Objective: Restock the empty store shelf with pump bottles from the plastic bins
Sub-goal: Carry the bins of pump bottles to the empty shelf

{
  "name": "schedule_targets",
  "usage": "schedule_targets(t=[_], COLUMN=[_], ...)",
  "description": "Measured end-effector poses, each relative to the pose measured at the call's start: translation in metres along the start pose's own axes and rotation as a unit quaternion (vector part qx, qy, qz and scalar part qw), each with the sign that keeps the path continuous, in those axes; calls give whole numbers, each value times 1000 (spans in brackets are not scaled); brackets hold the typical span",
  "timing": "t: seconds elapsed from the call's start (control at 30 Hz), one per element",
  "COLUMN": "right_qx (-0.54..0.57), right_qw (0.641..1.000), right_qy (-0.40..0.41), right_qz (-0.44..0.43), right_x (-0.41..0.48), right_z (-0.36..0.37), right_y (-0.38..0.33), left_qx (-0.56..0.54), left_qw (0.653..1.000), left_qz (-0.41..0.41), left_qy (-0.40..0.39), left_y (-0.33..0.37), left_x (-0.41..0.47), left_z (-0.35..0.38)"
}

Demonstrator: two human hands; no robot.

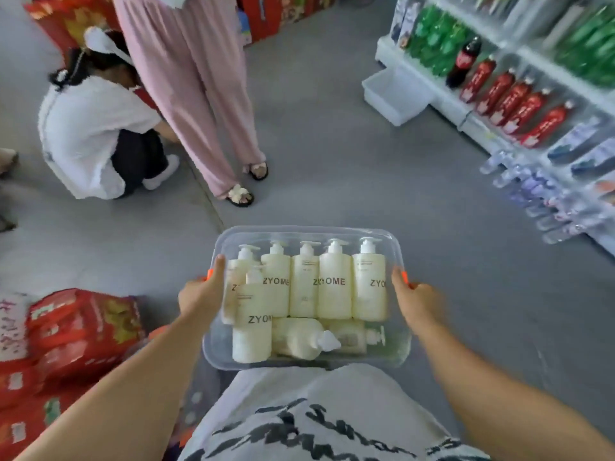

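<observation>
Head view. We hold a clear plastic bin at waist height between the left hand and the right hand. The fingers of each hand are closed on an end of the bin. Each thumb lies over the rim beside an orange handle, and the other fingers are hidden beneath. The cream pump bottles lie inside the bin, directly between the two sets of fingers. Five of them form a row with their pump heads toward the wall farthest from us. The leftmost bottle sits just inside the left thumb and the rightmost just inside the right thumb. A sixth bottle overlaps the left end of the row. Two more lie crosswise, behind the fingers, along the wall nearest our body. The grey floor shows beyond the fingertips. Ahead and to the right of the right hand, well apart, stands shelving stocked with red bottles and green bottles. A white tub sits at its foot. Ahead of the left hand, one person crouches and another stands. Red packages lie just outside the left forearm.
</observation>
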State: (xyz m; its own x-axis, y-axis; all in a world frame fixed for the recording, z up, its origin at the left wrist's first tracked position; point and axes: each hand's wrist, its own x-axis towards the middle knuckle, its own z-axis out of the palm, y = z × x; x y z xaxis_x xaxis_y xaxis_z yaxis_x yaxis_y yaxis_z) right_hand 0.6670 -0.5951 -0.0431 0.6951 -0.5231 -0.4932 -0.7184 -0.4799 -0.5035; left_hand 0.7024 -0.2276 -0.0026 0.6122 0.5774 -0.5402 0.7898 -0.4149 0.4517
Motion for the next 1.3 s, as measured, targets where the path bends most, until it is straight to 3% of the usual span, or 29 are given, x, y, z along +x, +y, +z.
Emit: schedule_targets(t=[0.2,0.47,0.63,0.8,0.93,1.13,1.3], right_qx=[38,104,156,180,220,289,341], right_qw=[994,965,955,948,915,855,783], right_qy=[-27,-31,-7,67,144,212,237], right_qz=[98,238,254,255,307,376,462], right_x=[43,74,110,144,161,162,179], right_z=[-8,-58,-132,-238,-304,-361,-385], right_y=[22,92,149,224,284,359,412], left_qx=[128,277,332,296,241,301,335], left_qw=[985,929,898,890,859,787,702], left_qz=[102,202,250,305,402,474,537], left_qy=[-61,-136,-146,-166,-208,-256,-328], left_y=[100,218,278,321,369,429,480], left_x=[37,13,-35,-131,-221,-318,-403], left_z=[44,155,251,349,429,538,650])
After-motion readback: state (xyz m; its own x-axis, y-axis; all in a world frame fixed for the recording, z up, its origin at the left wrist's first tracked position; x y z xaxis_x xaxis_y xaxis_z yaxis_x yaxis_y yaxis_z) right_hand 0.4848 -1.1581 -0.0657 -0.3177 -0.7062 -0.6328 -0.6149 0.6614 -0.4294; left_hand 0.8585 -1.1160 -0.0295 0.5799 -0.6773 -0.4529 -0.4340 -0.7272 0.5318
